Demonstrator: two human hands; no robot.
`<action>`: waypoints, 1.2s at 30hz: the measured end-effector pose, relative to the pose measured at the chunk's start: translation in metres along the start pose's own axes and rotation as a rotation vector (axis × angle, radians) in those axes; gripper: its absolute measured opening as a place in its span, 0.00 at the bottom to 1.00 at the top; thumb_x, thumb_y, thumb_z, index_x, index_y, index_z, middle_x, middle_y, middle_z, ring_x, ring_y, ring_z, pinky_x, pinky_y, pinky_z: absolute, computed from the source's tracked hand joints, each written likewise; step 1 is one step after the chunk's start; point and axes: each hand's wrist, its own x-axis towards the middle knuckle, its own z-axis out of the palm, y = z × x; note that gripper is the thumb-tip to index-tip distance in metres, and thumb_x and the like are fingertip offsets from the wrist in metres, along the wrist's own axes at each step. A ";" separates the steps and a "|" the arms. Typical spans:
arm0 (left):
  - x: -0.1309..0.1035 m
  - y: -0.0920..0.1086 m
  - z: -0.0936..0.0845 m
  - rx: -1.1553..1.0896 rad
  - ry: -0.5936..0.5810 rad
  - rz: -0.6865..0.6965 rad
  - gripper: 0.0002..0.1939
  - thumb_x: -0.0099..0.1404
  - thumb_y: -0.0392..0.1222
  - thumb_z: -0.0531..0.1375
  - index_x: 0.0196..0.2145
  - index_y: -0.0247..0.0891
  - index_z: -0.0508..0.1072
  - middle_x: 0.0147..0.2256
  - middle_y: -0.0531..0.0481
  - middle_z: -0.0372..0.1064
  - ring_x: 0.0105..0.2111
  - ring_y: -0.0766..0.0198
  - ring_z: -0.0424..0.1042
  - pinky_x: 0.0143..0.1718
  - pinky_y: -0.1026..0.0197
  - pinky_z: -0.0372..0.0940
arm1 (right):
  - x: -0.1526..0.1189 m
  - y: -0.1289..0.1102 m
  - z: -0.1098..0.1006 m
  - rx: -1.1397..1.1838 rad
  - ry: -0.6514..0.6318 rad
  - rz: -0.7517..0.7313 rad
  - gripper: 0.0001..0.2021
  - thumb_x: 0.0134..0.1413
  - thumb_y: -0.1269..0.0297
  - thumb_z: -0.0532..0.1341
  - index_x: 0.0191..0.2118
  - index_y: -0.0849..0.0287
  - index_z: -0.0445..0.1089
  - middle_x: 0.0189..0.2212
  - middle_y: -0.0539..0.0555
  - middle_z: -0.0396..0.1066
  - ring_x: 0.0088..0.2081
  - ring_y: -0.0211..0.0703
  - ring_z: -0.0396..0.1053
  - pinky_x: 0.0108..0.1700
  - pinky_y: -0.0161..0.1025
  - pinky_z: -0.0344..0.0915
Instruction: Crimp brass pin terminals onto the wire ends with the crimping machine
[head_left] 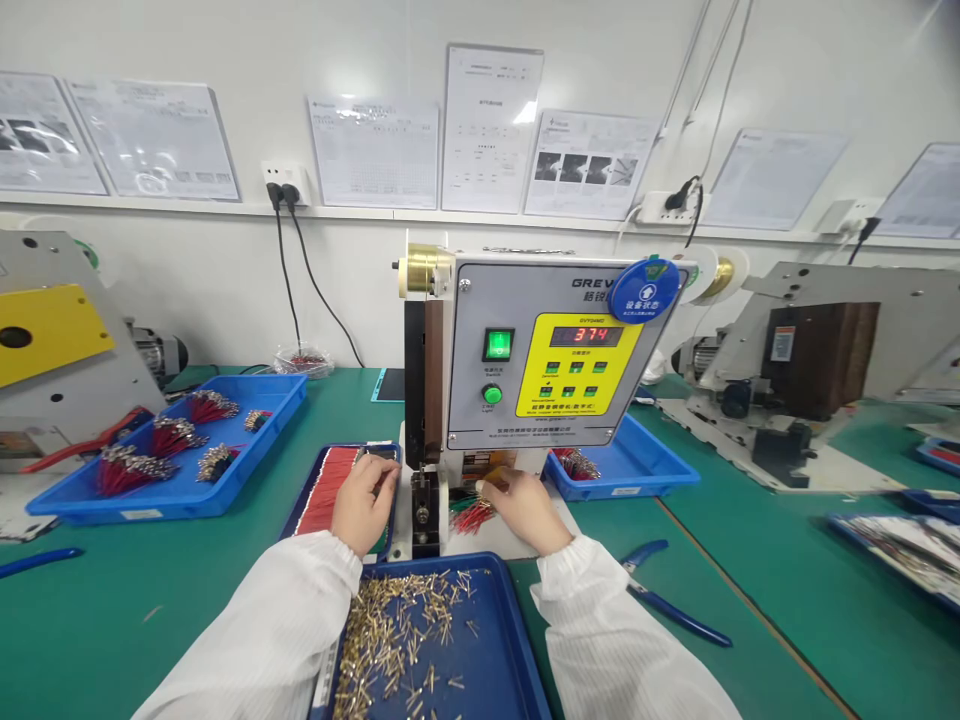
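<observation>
My left hand (365, 503) is over the right part of a small tray of red wires (328, 487), its fingers bent; what its fingertips hold, if anything, is too small to tell. My right hand (527, 508) is at the base of the grey machine (480, 290), beside a bunch of red and green wires (472, 513), its fingers partly hidden. Between my hands stands the machine's black press head (424, 515). A dark blue tray (487, 640) with many small brass pieces (390, 630) lies in front of it.
On the left, a blue tray (247, 450) holds several wire bundles, with red-handled pliers (90, 440) at its edge. Another blue tray (637, 465) sits behind my right hand. Blue-handled pliers (675, 610) lie at the right. More machines (817, 340) flank the green table (225, 600).
</observation>
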 end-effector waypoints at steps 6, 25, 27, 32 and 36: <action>0.001 0.000 -0.002 -0.011 0.018 -0.016 0.11 0.69 0.43 0.51 0.35 0.38 0.71 0.34 0.48 0.69 0.37 0.62 0.70 0.38 0.61 0.65 | -0.005 -0.008 0.009 0.052 -0.089 -0.063 0.04 0.52 0.69 0.63 0.35 0.60 0.75 0.34 0.55 0.75 0.37 0.46 0.71 0.37 0.35 0.62; 0.004 -0.009 -0.001 0.005 -0.022 -0.009 0.13 0.68 0.46 0.51 0.36 0.38 0.72 0.36 0.47 0.69 0.38 0.60 0.69 0.40 0.60 0.64 | -0.028 0.024 -0.054 -0.040 -0.302 -0.172 0.14 0.33 0.80 0.64 0.15 0.60 0.58 0.17 0.42 0.55 0.20 0.33 0.51 0.24 0.32 0.46; 0.004 -0.010 -0.001 0.010 -0.023 -0.005 0.13 0.68 0.46 0.51 0.36 0.39 0.72 0.35 0.47 0.70 0.38 0.60 0.70 0.40 0.60 0.64 | -0.034 0.024 -0.055 -0.036 -0.308 -0.201 0.13 0.34 0.81 0.65 0.17 0.60 0.60 0.19 0.43 0.57 0.22 0.33 0.53 0.25 0.32 0.47; 0.004 -0.014 0.000 0.012 -0.022 0.000 0.14 0.67 0.48 0.51 0.36 0.39 0.72 0.36 0.47 0.70 0.38 0.60 0.70 0.41 0.59 0.64 | -0.040 0.026 -0.068 -0.027 -0.307 -0.192 0.12 0.37 0.82 0.63 0.20 0.59 0.62 0.16 0.42 0.56 0.20 0.33 0.52 0.23 0.32 0.45; 0.004 -0.015 0.000 0.014 -0.017 0.000 0.14 0.67 0.48 0.51 0.36 0.39 0.72 0.36 0.48 0.70 0.38 0.60 0.70 0.41 0.60 0.64 | -0.027 0.034 -0.111 0.019 -0.269 -0.126 0.05 0.48 0.76 0.59 0.30 0.60 0.69 0.23 0.47 0.67 0.21 0.35 0.59 0.22 0.31 0.54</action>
